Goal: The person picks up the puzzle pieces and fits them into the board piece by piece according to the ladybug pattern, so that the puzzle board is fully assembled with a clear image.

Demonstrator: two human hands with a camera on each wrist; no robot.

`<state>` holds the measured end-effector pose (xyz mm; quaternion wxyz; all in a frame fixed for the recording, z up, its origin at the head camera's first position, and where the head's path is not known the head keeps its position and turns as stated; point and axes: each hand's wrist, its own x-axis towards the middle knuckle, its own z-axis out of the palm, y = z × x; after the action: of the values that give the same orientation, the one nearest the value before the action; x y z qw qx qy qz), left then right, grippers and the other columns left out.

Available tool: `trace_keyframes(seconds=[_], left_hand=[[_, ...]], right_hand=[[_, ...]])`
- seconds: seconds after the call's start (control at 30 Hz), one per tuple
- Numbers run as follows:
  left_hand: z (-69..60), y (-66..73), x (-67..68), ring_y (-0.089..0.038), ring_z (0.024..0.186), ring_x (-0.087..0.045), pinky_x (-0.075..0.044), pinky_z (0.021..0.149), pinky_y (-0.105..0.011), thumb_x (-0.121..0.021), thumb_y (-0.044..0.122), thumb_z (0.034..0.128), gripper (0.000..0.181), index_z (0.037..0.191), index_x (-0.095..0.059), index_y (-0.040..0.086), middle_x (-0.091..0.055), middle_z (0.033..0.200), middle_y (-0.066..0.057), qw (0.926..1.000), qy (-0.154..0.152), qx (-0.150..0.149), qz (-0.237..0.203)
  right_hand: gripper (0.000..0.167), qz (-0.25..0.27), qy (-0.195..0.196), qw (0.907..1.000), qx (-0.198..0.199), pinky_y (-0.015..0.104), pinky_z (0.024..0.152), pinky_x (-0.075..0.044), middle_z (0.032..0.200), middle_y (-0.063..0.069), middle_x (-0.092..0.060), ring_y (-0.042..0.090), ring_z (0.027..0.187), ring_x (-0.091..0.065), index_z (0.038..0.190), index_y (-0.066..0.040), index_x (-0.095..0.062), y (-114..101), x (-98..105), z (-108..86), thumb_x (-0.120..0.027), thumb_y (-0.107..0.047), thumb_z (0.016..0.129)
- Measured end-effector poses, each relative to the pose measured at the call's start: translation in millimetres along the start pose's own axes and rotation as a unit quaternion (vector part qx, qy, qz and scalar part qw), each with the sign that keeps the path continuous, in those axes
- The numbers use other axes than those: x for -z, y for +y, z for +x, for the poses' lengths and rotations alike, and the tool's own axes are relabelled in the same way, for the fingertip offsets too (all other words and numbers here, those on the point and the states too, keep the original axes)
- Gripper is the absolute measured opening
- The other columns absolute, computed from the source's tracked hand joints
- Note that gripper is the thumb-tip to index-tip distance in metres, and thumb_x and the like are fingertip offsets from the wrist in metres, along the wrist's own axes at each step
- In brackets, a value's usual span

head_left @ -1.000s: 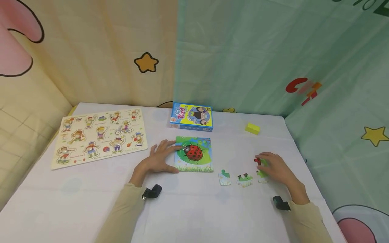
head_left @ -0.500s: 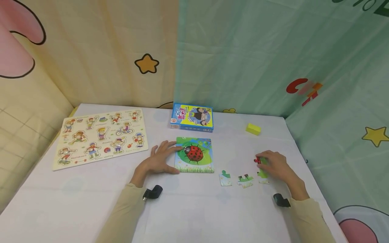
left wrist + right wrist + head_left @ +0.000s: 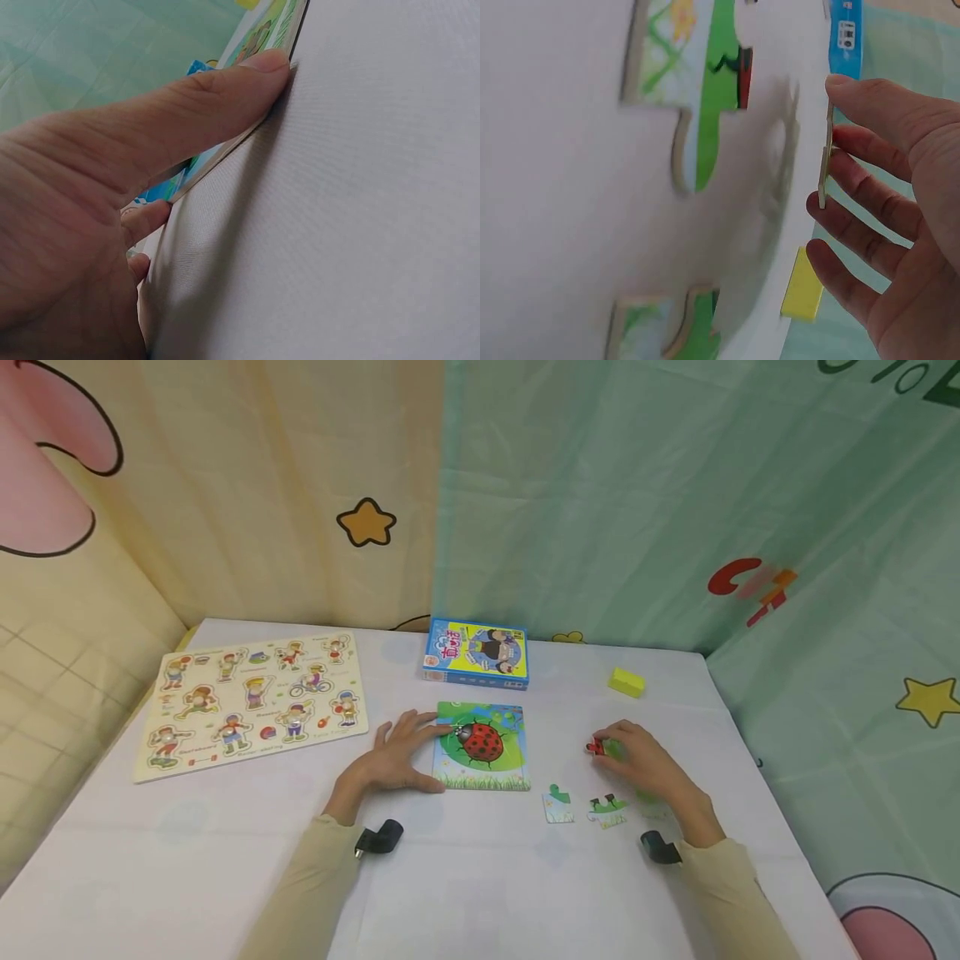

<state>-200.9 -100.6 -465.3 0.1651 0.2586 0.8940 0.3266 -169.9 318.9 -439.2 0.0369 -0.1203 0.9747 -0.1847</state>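
A square ladybug picture board lies mid-table. At its left edge rests my left hand, fingers spread, with the thumb touching the lower left corner and a fingertip on the picture's left side. My right hand pinches a red and green puzzle piece, seen edge-on between thumb and fingers in the right wrist view, lifted off the table. Below it lie a pale piece with a green knob, a grass piece with dark marks and a third piece partly hidden by the right hand.
A wooden board with sports figures lies on the left of the white table. Behind the ladybug picture stands a blue and yellow box. A yellow block sits at the back right, before the green curtain.
My right hand has moved left with the red and green piece, away from the third loose piece. The left hand stays at the picture board.
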Motion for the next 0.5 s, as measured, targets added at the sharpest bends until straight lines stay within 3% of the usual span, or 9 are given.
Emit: trace_keyframes(seconds=[0.5], left_hand=[[2.6, -2.9, -3.9, -0.042, 0.154, -0.003, 0.002, 0.119, -0.068, -0.086, 0.042, 0.0749, 0.090, 0.152, -0.043, 0.023, -0.020, 0.166, -0.011, 1.0000, 0.002, -0.002, 0.002]], right_hand=[[0.037, 0.006, -0.017, 0.9964, 0.083, 0.049, 0.101, -0.051, 0.121, 0.009, -0.063, 0.028, 0.116, -0.056, 0.124, -0.008, -0.069, -66, -21, 38.3, -0.074, -0.026, 0.092]])
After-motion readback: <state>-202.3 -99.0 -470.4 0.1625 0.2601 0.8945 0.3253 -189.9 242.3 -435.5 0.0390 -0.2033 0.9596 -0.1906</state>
